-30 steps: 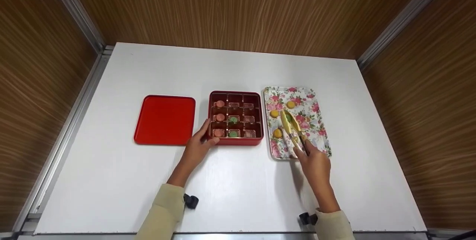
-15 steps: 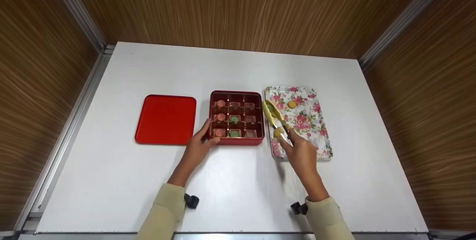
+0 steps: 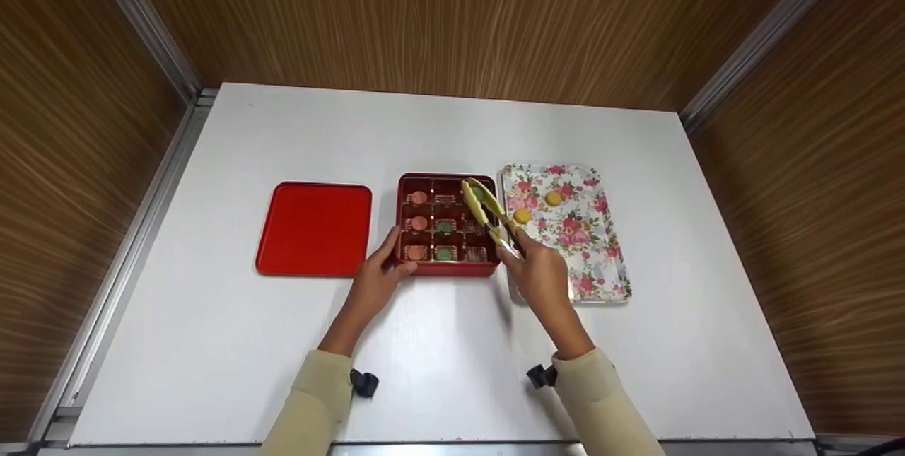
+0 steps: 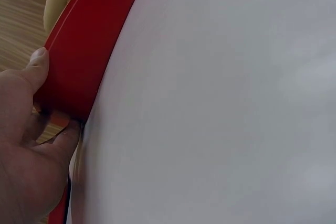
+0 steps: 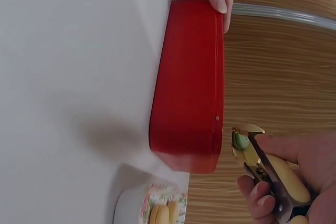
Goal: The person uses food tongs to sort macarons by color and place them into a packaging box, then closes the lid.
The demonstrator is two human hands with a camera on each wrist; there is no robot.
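Observation:
My left hand (image 3: 371,288) holds the front left corner of the red box (image 3: 447,270), thumb at the front and fingers along the left side. A clear divided insert in the box bears pink macarons (image 3: 418,223) down the left column. Two green macarons (image 3: 445,227) lie in the middle column, in the middle and front cells. My right hand (image 3: 543,278) grips yellow-tipped tongs (image 3: 495,208) slanting over the box's right side. Between the tong tips sits another green macaron (image 5: 240,140), above the back right cell; the right wrist view shows it higher than the rim.
A floral tray (image 3: 601,258) lies right of the box, with yellow macarons (image 3: 553,199) on it; my right hand covers part of its near left side. The red lid (image 3: 314,228) lies flat to the left. Wood-grain panels (image 3: 438,18) enclose the white table (image 3: 212,343).
My right hand has carried the tongs and the green macaron leftward from the tray to over the box's back right cell. My left hand has stayed at the box corner.

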